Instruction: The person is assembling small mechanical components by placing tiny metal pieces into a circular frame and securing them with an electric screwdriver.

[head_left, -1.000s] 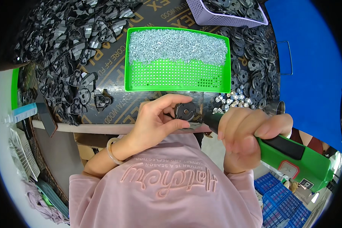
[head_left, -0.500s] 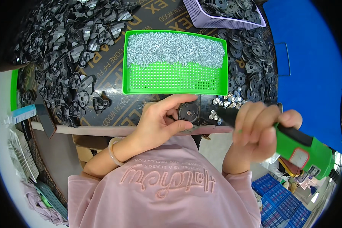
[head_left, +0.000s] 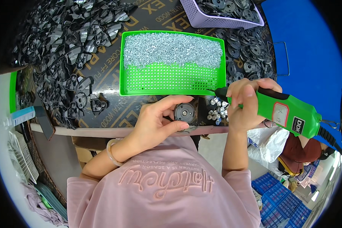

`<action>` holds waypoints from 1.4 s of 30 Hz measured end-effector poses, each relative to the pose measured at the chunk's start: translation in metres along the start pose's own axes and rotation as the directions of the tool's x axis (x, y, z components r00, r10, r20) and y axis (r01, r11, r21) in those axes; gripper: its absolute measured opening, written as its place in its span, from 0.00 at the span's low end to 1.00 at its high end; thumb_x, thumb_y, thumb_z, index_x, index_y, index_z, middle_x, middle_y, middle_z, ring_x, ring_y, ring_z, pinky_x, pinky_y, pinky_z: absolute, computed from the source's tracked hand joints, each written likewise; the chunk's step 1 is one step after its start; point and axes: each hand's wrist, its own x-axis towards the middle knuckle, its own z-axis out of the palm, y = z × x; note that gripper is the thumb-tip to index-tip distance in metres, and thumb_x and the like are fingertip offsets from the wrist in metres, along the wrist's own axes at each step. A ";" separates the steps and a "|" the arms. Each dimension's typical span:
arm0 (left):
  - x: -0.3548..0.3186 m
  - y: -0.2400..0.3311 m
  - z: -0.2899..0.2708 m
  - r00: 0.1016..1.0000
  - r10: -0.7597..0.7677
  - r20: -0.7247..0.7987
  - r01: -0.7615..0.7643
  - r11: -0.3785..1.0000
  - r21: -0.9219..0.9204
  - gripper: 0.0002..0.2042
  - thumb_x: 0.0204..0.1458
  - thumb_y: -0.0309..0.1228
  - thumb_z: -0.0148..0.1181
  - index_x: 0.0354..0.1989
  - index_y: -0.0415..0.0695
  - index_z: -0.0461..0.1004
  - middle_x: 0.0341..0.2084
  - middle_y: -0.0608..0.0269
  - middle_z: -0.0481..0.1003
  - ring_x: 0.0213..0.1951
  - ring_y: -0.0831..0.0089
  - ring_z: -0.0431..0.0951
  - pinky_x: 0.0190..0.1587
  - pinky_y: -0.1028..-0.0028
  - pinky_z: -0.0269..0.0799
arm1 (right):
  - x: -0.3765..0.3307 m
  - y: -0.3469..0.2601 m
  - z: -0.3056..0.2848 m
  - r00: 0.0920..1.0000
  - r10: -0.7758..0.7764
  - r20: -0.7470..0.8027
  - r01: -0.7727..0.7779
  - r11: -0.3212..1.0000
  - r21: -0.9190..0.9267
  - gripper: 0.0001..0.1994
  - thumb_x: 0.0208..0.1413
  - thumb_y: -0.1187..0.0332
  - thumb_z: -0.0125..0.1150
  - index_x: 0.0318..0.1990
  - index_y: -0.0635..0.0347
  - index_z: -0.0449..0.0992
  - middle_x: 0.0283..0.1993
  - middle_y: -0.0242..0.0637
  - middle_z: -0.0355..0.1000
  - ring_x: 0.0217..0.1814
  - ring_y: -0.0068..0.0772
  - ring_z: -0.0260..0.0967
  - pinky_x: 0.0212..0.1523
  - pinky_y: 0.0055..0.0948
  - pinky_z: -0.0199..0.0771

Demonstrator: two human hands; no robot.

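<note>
Between the thumb and fingers of my left hand [head_left: 154, 118] sits a round black plastic disc [head_left: 185, 113] with a small metal centre, held near the table's front edge. My right hand [head_left: 244, 100] is wrapped round a green electric screwdriver [head_left: 287, 112], whose body slants down to the right. Its thin bit reaches over the lower right corner of a green perforated tray [head_left: 167, 92]. Small silver screws [head_left: 174, 49] fill the far half of that tray. Between the disc and my right hand lies a small pile of shiny metal parts [head_left: 217, 110].
Black angular plastic parts [head_left: 79, 49] are heaped across the left of the table. More black discs [head_left: 250, 53] lie at the right, below a lilac basket [head_left: 224, 23] of discs. A blue surface [head_left: 304, 49] with a wire handle adjoins on the right. The screwdriver's cord [head_left: 330, 138] trails right.
My right hand has brought the screwdriver up and left, so its bit is now at the tray's corner. The left hand still holds the disc, whose centre now looks brighter and more silvery.
</note>
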 end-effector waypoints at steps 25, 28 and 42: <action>-0.002 0.001 0.001 0.991 -0.108 0.083 0.107 0.994 0.013 0.27 0.49 0.11 0.62 0.60 0.33 0.69 0.35 0.59 0.80 0.38 0.79 0.79 0.40 0.77 0.77 | -0.010 -0.052 0.024 0.949 0.088 0.303 -0.152 0.969 0.195 0.18 0.58 0.77 0.61 0.49 0.56 0.60 0.23 0.35 0.67 0.19 0.29 0.64 0.25 0.36 0.71; -0.002 0.000 0.001 0.992 -0.102 0.080 0.098 0.994 0.058 0.27 0.49 0.11 0.62 0.60 0.33 0.68 0.36 0.58 0.80 0.38 0.79 0.79 0.41 0.77 0.77 | -0.010 -0.051 0.020 0.924 0.060 0.378 -0.161 0.957 0.242 0.21 0.54 0.85 0.60 0.50 0.58 0.58 0.23 0.39 0.69 0.20 0.32 0.66 0.28 0.41 0.75; -0.005 -0.005 0.010 0.999 0.036 0.015 -0.037 0.998 0.053 0.23 0.47 0.19 0.69 0.55 0.38 0.75 0.29 0.61 0.79 0.26 0.81 0.75 0.29 0.79 0.72 | -0.010 -0.051 0.015 0.894 -0.008 0.448 -0.124 0.956 0.264 0.24 0.51 0.89 0.58 0.53 0.61 0.59 0.24 0.40 0.69 0.20 0.33 0.66 0.27 0.40 0.75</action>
